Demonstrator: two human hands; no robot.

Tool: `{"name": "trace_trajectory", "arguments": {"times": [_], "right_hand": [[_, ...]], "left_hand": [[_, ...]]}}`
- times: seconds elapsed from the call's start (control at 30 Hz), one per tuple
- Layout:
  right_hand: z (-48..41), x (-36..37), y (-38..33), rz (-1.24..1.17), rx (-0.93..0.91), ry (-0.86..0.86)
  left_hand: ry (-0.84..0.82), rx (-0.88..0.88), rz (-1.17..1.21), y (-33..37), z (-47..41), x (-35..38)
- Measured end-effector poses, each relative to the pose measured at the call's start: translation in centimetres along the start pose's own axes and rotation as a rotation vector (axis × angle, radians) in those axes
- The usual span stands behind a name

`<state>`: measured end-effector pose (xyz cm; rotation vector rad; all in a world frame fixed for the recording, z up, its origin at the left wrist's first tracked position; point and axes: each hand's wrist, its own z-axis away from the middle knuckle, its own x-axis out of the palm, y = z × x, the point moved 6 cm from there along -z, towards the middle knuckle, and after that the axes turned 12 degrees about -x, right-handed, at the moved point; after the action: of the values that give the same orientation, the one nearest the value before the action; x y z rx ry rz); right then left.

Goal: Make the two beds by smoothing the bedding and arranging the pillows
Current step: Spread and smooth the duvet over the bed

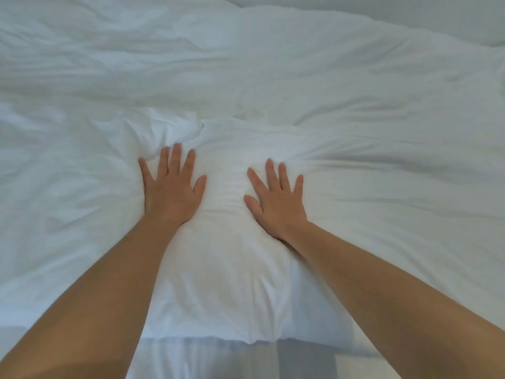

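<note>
Head view, starting far left: the white duvet (pixel 68 149) lies rumpled there, its soft folds running across the bed, with plenty of open bedding for a sweep that way.

Moving in, the left hand (pixel 172 192) is flat, fingers spread, palm pressing down and gripping nothing. It sits at the left side of the pillow (pixel 226 274), fingertips just short of a bunched-up corner (pixel 155 132). This hand reaches a touch further up the bed than the other.

In the centre, the pillow lies straight ahead under and between both forearms. Its long axis seems to run away from the person, the near end at the bed's front edge and the far end beyond the fingertips. A ripple of small creases (pixel 226 192) stands in the gap between the hands.

Then the right hand (pixel 278 206), also flat and splayed, is pressing and holding nothing, well apart from its partner. Tension lines fan out from its fingertips to the right.

Far right, the duvet stretches smoother and wide open. By my call, an outward stroke from the middle has room on both sides, and the bunched corner by the left hand needs it most.
</note>
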<state>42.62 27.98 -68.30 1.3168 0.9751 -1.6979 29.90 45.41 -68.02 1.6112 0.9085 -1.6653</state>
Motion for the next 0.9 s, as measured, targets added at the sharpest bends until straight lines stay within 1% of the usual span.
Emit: {"name": "trace_trajectory", "arguments": {"times": [0.13, 0.2, 0.27, 0.3, 0.37, 0.43, 0.5, 0.6, 0.67, 0.8, 0.83, 0.9], "right_hand": [[3.8, 0.4, -1.8, -0.062, 0.002, -0.032], [6.1, 0.5, -3.1, -0.101, 0.026, -0.029], [8.7, 0.9, -4.3, -0.095, 0.030, -0.032], [10.2, 1.1, -4.5, -0.052, 0.026, -0.038], [13.5, 1.3, -3.3, 0.045, 0.056, -0.055], [16.9, 1.6, -0.3, 0.074, 0.162, -0.096], [19.6, 1.9, 2.2, 0.081, 0.273, -0.148], [20.9, 2.2, 3.9, 0.023, 0.367, -0.196], [21.5, 1.9, 4.3, -0.024, 0.415, -0.233], [25.5, 1.4, 5.3, -0.076, 0.519, -0.372], [25.8, 0.9, 5.2, -0.067, 0.534, -0.367], [24.0, -0.3, 3.5, -0.093, 0.502, -0.267]], "left_hand": [[-0.152, 0.018, 0.104, -0.1, 5.0, -0.4], [-0.166, 0.115, 0.155, 1.0, 9.0, -1.2], [-0.126, 0.275, 0.122, 1.5, 13.0, -1.2], [-0.112, 0.313, 0.085, 0.8, 14.4, -1.0], [-0.098, 0.253, 0.020, -2.3, 15.6, -0.5], [-0.072, 0.158, -0.067, -6.0, 16.1, -0.2], [-0.058, 0.111, -0.120, -8.1, 16.7, -0.3], [-0.084, 0.055, -0.140, -8.6, 17.0, 0.2], [-0.150, 0.026, -0.141, -8.5, 17.1, 0.3], [-0.304, -0.014, -0.202, -9.2, 17.5, -0.8], [-0.322, -0.016, -0.206, -8.8, 17.6, -1.5], [-0.304, 0.040, -0.117, -6.5, 18.2, -3.3]]}}
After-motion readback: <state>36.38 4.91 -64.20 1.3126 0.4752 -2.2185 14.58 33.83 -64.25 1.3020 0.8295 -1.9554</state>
